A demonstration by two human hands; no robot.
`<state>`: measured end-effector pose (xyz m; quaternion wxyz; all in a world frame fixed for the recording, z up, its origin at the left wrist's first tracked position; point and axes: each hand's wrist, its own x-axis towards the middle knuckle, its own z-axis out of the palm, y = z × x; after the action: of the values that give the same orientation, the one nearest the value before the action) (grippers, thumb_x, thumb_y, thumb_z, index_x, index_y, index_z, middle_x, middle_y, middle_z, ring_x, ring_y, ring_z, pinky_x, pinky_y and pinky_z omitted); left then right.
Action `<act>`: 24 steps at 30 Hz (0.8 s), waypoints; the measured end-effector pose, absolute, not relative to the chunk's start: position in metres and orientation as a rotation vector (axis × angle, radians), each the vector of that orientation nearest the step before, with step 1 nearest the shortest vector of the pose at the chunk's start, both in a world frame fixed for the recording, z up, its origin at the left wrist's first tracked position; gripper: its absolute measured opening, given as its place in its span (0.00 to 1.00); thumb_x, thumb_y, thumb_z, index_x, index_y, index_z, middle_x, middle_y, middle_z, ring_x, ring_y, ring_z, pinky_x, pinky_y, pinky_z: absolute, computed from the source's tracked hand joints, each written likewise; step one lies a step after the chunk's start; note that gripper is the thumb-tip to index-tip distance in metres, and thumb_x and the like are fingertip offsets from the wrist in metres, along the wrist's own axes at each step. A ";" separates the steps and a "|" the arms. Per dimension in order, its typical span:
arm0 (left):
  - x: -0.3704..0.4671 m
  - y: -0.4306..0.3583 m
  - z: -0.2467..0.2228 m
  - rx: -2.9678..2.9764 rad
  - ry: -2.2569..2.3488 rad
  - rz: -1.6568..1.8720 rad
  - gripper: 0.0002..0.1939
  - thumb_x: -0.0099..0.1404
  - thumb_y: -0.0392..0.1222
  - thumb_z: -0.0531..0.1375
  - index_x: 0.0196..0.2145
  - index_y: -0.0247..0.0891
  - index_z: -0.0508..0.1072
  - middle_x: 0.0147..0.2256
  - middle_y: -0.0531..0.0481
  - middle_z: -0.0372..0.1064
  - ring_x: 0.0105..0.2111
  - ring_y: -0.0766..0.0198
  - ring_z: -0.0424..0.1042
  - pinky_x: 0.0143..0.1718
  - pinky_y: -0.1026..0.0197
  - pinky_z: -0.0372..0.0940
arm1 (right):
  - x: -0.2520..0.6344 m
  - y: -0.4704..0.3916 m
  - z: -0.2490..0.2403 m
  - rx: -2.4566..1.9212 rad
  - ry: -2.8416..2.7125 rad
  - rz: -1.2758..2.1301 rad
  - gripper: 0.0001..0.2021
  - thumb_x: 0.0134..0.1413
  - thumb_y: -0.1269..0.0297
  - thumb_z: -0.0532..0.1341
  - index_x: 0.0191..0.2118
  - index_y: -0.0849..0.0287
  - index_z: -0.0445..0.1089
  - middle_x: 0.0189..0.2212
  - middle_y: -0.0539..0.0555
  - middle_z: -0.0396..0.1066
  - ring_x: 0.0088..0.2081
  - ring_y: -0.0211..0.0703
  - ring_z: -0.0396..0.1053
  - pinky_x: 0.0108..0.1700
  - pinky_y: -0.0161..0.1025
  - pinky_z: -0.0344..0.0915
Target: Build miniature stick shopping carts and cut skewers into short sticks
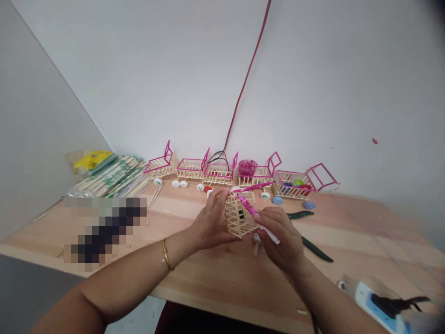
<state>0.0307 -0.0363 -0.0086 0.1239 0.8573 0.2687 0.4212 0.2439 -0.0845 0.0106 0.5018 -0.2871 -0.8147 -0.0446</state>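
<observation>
The left hand (212, 225) is gripping a small stick cart (239, 218) above the near tabletop (208, 278); the right hand (283, 239) is holding a pink-smeared brush (247, 204), its fingers partly hiding the handle. Lettering on the far-left packets (120, 174) is staying unreadable.

A pixelated patch (104, 232) masks part of the bench (225, 283) at left; the power strip (378, 306) blurs, cut off by the lower-right edge.
</observation>
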 end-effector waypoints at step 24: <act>0.035 -0.040 -0.007 2.551 0.759 1.252 0.59 0.50 0.53 0.69 0.66 0.43 0.33 0.58 0.35 0.46 0.61 0.43 0.50 0.58 0.37 0.56 | 0.242 -0.085 0.014 -0.707 -1.986 -0.131 0.21 0.54 0.77 0.58 0.53 0.55 0.65 0.38 0.58 0.71 0.41 0.48 0.67 0.42 0.49 0.68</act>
<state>0.0345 -0.0396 -0.0070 0.1001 0.8630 0.2567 0.4234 0.2424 -0.0849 0.0141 0.4924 -0.2915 -0.8183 -0.0539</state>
